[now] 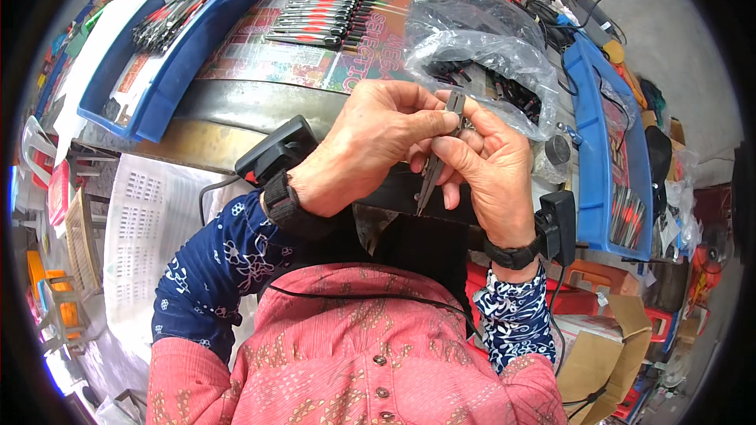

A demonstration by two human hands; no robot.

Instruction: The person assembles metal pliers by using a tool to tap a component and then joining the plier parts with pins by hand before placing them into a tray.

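Pinched between left hand (354,145) and right hand (496,173): slim dark piece (431,177).
Seemingly partway: pens (323,12) line the desk's (244,108) far edge; dark parts (513,98) remain bagged toward its right edge.

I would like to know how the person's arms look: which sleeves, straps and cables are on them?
The left sleeve cover is dark blue with white flower outlines; the right sleeve cover, dark blue with dense white swirls. Pink shirt sleeves show above both. Each side has a black wrist strap and a black box, with a thin black cable beside it.
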